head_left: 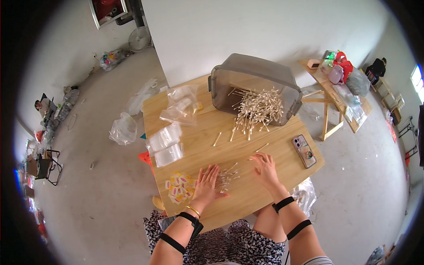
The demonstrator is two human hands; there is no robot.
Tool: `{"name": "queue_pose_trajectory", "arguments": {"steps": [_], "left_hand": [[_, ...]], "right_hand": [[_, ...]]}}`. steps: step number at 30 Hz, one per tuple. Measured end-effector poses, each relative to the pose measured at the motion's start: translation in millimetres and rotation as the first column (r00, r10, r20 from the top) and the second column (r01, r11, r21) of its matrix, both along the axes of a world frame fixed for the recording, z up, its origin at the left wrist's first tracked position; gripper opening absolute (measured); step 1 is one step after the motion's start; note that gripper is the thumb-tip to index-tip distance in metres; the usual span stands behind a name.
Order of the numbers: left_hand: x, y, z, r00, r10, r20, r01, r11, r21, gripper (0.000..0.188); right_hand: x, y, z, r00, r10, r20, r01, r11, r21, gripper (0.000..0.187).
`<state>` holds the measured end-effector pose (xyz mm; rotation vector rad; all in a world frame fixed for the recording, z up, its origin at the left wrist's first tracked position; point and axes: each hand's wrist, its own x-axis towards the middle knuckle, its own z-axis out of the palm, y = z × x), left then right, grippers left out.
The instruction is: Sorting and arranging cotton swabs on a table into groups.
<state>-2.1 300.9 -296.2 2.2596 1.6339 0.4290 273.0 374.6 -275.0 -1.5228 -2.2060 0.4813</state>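
Note:
My left hand [206, 182] lies palm down on the wooden table, fingers stretched out, beside and partly over a small pile of cotton swabs [227, 176]. Left of it is a heap of small yellow and white printed paper slips [180, 187]. My right hand [266, 171] hovers low over the table with its fingers loosely bent and the thumb apart. Near its fingertips the pale end of a swab [250, 159] shows; whether the fingers touch it is unclear. Another single swab [262, 147] lies just beyond that hand.
A grey translucent bin [251, 66] lies on its side at the back, swabs [260, 106] spilling out. Clear plastic bags [168, 145] lie at left, a phone [304, 151] at right. Beyond stands a second wooden table [349, 106] with bags. Plastic bags [123, 129] litter the floor.

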Motion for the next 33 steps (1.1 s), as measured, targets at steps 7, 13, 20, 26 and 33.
{"name": "queue_pose_trajectory", "arguments": {"steps": [7,13,20,26,33], "left_hand": [[3,-19,-6,0.999,0.024,0.032,-0.027,0.994,0.109,0.099],[11,-20,6,0.998,0.033,0.046,-0.038,0.994,0.103,0.081],[7,-22,6,0.998,0.050,0.047,-0.055,0.991,0.119,0.071],[7,-20,-6,0.999,0.033,0.039,-0.039,0.988,0.153,0.061],[11,-20,-15,0.999,0.038,0.006,-0.039,0.986,0.162,0.059]], "right_hand": [[47,20,7,0.975,0.076,0.210,-0.050,0.991,-0.124,0.089],[43,47,-10,0.983,0.111,0.144,-0.120,0.991,0.053,0.068],[25,45,-23,0.998,0.016,-0.053,-0.009,0.991,0.136,0.017],[1,55,-29,0.987,-0.099,-0.128,0.120,0.978,0.168,0.010],[-86,36,-35,0.966,0.117,-0.232,-0.098,0.991,0.092,0.010]]}}
